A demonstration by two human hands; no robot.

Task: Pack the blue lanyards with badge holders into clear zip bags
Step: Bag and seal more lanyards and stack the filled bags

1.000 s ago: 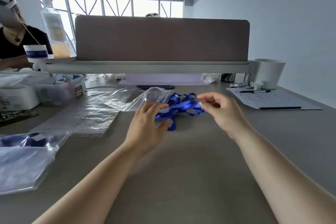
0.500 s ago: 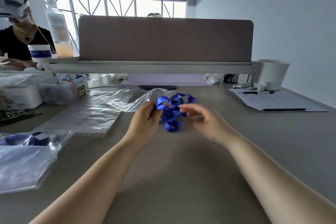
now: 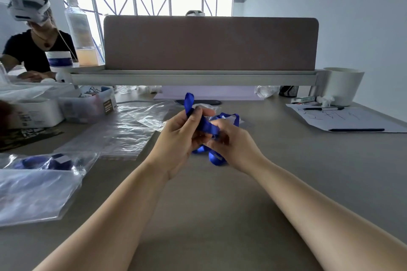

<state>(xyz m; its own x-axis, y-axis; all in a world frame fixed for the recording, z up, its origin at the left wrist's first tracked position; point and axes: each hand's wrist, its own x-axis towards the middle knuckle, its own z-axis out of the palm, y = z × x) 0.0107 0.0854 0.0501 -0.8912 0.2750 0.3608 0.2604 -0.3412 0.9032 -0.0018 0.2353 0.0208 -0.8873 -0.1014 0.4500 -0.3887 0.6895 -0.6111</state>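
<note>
Gripped bunched just above the grey desk (image 3: 220,204): a blue woven-ribbon lanyard (image 3: 206,125), left hand (image 3: 178,141) curled round its folded strap, right hand (image 3: 233,145) pinching loops lower down. Probably light, limp and quick to unravel; best held across the gathered folds, not by one loop. Flat clear plastic zip bags (image 3: 132,125) lying just left.

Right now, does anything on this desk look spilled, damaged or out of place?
Nothing spilled or damaged. The only untidy bit is the blue lanyard, bunched between the left hand and right hand with loops sticking out; the empty clear zip bags lie loosely overlapped to the left.
</note>
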